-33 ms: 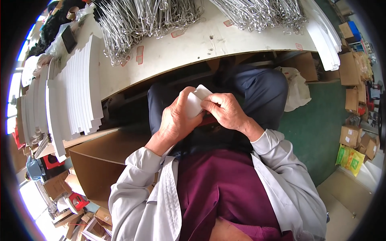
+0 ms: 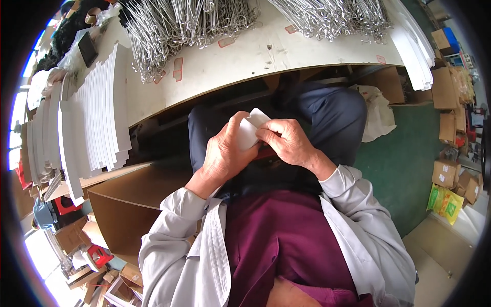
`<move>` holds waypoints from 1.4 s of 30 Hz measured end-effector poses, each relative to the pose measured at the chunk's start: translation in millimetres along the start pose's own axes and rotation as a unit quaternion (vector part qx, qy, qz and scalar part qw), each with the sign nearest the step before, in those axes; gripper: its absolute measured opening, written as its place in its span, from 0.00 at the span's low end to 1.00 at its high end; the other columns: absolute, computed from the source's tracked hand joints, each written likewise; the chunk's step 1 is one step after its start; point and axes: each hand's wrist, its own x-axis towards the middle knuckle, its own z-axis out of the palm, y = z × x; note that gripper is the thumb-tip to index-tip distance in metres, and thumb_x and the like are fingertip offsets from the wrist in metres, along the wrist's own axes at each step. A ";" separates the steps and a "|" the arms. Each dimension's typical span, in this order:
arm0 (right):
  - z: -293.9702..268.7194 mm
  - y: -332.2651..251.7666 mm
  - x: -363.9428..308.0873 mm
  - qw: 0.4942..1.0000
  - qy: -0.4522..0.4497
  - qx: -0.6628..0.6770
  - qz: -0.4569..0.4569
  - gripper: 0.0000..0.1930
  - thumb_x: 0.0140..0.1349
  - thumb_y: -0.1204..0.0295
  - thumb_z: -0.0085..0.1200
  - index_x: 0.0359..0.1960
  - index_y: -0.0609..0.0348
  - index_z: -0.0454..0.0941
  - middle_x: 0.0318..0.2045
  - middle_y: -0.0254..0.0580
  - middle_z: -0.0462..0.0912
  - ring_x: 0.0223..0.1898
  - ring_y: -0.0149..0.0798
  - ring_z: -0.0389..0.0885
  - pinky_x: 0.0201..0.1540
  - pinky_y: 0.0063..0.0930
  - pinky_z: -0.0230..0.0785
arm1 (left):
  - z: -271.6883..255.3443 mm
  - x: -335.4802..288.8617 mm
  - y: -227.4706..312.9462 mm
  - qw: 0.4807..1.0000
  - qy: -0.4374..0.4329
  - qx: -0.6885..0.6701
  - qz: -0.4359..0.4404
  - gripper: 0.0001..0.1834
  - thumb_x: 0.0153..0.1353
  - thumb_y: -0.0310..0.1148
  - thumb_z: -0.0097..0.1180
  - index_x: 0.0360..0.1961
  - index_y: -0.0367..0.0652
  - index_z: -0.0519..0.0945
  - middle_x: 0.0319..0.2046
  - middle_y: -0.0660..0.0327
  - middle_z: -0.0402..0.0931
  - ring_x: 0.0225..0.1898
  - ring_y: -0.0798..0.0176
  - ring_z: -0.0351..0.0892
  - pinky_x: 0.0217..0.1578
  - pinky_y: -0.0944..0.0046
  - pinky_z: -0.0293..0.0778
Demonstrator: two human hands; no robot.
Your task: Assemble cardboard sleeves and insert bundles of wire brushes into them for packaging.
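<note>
Above my lap, both hands are closed on a small white card-like piece [image 2: 246, 135] with rounded corners. It looks folded or made of two layers; I cannot tell which. My left hand [image 2: 225, 151] wraps round its left side, with the fingers mostly behind it. On the other side, my right hand [image 2: 291, 141] pinches its right edge between thumb and forefinger. The lower part of the piece is hidden by my hands.
The white worktable [image 2: 225, 64] ahead bears bundles of metal wire hooks [image 2: 189, 23]. White strips [image 2: 99, 112] are stacked at left, more white strips [image 2: 413, 51] at right. An open cardboard box [image 2: 128, 204] stands by my left arm. A whitish bag [image 2: 376, 115] lies beyond my right knee.
</note>
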 end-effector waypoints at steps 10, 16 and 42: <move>24.7 -7.8 -9.9 0.991 0.121 0.027 -0.055 0.12 0.69 0.75 0.60 0.52 0.66 0.79 0.37 0.48 0.89 0.39 0.36 0.90 0.41 0.30 0.81 | 9.1 -7.7 -9.0 0.999 0.017 0.044 0.026 0.30 0.51 0.37 0.75 0.53 0.45 0.73 0.41 0.48 0.83 0.38 0.40 0.87 0.37 0.47 0.84; 27.0 1.3 -11.1 0.965 0.152 -0.149 -0.155 0.14 0.69 0.72 0.59 0.52 0.67 0.81 0.35 0.53 0.88 0.29 0.50 0.87 0.33 0.34 0.79 | 21.5 -13.8 -7.9 0.999 0.040 0.012 -0.002 0.32 0.53 0.38 0.74 0.55 0.44 0.70 0.39 0.46 0.84 0.38 0.40 0.87 0.36 0.47 0.84; 32.8 11.8 -2.6 0.988 0.150 0.018 0.014 0.10 0.67 0.71 0.64 0.31 0.67 0.83 0.23 0.40 0.86 0.24 0.25 0.82 0.26 0.24 0.74 | 38.1 -23.9 -13.8 0.994 0.106 0.035 -0.007 0.31 0.47 0.37 0.79 0.49 0.35 0.79 0.37 0.45 0.84 0.38 0.42 0.88 0.38 0.52 0.84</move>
